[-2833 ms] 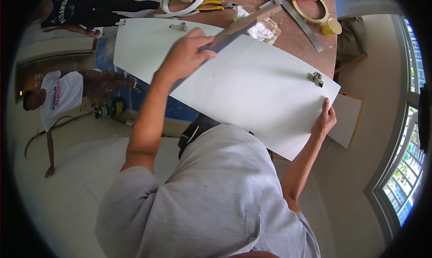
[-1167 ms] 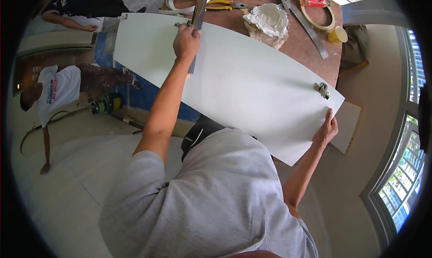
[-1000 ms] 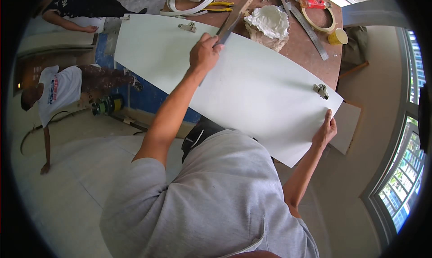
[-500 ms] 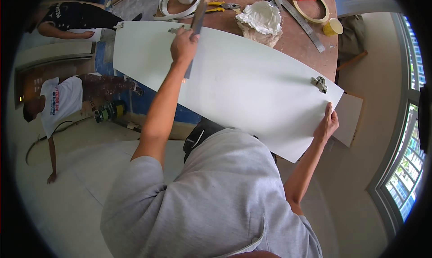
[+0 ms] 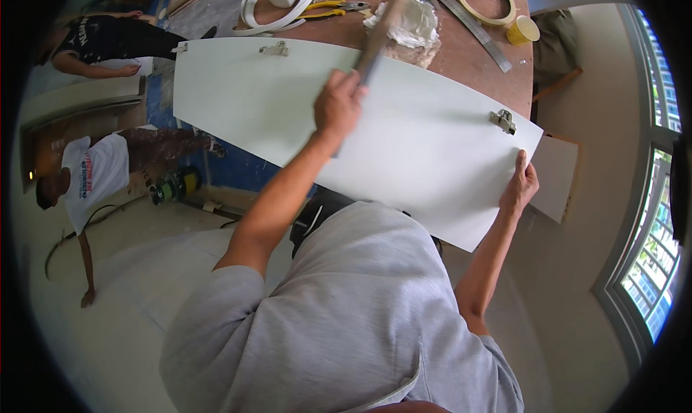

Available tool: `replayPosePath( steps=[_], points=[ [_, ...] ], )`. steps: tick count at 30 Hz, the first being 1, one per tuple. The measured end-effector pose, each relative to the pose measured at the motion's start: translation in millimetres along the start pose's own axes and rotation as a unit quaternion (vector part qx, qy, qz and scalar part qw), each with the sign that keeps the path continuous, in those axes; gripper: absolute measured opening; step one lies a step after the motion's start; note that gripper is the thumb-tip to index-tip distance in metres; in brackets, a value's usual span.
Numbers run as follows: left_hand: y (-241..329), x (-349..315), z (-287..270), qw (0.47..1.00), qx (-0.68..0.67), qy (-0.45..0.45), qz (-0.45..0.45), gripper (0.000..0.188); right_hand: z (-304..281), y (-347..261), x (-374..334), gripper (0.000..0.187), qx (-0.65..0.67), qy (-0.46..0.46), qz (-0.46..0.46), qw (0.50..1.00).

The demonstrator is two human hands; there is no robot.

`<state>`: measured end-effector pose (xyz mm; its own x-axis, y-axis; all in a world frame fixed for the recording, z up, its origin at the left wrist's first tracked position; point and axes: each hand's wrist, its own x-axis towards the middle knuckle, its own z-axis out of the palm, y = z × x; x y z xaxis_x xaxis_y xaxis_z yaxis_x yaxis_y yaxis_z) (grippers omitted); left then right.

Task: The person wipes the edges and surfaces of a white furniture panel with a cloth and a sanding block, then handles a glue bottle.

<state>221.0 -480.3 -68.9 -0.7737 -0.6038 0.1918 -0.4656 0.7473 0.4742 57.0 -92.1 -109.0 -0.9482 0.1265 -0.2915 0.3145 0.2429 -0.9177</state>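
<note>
Across the table edge and in front of me lies a long white panel (image 5: pixel 425 150), fitted with metal cabinet hinges: one near its right end (image 5: pixel 503 121), one at its far edge on the left (image 5: pixel 274 49). My left hand (image 5: pixel 339 109) is closed round a long flat bar (image 5: pixel 380 38), grey with a brownish upper part, tilted over the panel's middle. Motion blurs the bar, so its exact kind is unclear. At the right end, my right hand (image 5: pixel 520 186) grips the panel's edge, thumb on top; its other fingers are partly hidden beneath.
The brown worktable (image 5: pixel 468 74) holds yellow-handled pliers (image 5: pixel 335 9), a coil of white strip (image 5: pixel 277 13), crumpled white material (image 5: pixel 418 27), a steel ruler (image 5: pixel 476 31), a tape roll (image 5: pixel 497 9) and a yellow cup (image 5: pixel 522 31). Two people (image 5: pixel 101 164) (image 5: pixel 108 45) are at the left.
My left hand and the bar have moved right along the panel, uncovering the left hinge. The panel shifts slightly left in view; my right hand keeps its hold.
</note>
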Motion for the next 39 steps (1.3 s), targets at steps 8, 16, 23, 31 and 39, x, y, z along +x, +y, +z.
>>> replayPosePath(
  steps=[8,16,23,31,39],
  points=[
    [43,18,31,0.990,-0.046,0.052,0.120,0.037,3,-4,-1,0.043,0.038,0.017,-0.013,0.999],
    [107,-1,48,0.985,-0.010,-0.044,0.166,0.037,3,-21,-8,0.060,0.060,0.016,0.015,0.998],
    [97,13,47,0.992,-0.019,-0.058,0.108,0.037,-1,-13,-3,0.079,0.003,0.025,0.053,0.998],
    [24,153,27,0.958,0.033,0.033,0.283,0.040,3,28,22,0.079,-0.065,0.017,0.102,0.993],
    [-21,249,96,0.930,0.054,-0.054,0.358,0.052,14,50,31,0.055,-0.115,0.031,0.057,0.991]
  ],
)
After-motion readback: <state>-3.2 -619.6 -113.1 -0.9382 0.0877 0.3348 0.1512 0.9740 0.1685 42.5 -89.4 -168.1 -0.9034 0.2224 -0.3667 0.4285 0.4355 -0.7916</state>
